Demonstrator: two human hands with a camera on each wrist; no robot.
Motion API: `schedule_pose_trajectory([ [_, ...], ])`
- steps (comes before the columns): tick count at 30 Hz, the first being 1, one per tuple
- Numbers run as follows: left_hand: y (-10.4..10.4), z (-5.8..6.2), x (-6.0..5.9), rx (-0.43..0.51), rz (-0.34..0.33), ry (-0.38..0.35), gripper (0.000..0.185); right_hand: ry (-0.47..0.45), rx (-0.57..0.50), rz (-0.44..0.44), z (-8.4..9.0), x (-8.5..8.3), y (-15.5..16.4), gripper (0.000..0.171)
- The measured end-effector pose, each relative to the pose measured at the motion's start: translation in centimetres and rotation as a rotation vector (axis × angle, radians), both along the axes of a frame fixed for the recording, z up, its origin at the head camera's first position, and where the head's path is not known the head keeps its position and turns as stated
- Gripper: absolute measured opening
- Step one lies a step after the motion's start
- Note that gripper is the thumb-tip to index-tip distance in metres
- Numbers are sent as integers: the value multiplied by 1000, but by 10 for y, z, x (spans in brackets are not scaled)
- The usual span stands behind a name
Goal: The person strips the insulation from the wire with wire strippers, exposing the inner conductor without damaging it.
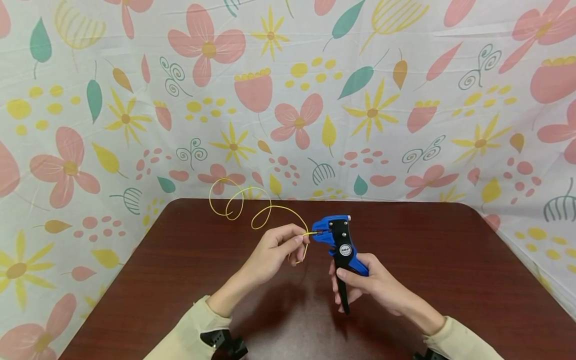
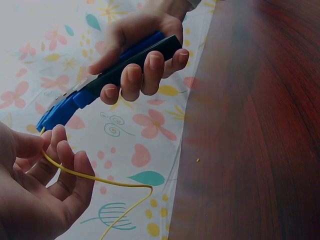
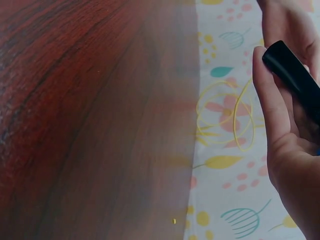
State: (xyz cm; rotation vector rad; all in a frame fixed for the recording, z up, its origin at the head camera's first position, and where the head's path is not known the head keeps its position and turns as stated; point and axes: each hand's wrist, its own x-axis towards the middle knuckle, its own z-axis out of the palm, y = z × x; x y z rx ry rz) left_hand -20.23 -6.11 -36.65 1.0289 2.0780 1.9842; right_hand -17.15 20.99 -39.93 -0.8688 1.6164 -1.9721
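Dark wooden table (image 1: 450, 280), mid-centre above it: blue-and-black wire stripper (image 1: 338, 240), handles clenched in right hand (image 1: 375, 285), long axis near-to-far, head facing left; yellow wire (image 1: 252, 210), end pinched by left hand (image 1: 276, 250), entering the head from the left.

Left hand (image 1: 274, 250) pinching — right hand (image 1: 369, 280) fingers curled.

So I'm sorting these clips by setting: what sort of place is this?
Likely a makeshift tabletop recording booth: a brown table, floral cloth hung around it, and only a wire and stripper in use.
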Motion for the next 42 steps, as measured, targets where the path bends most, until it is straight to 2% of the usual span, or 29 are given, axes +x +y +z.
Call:
schedule_pose_trajectory([
  [16,2,0,1,-1,-17,6,20,-16,-19,42,-3,0,-2,24],
  [26,2,-2,0,11,-25,7,20,6,-22,20,-2,2,-5,24],
  [35,2,-3,-1,10,-24,8,22,-34,-3,-15,-1,3,-6,19],
  [42,2,-3,-1,11,-24,2,22,-30,14,-22,-1,4,-6,18],
])
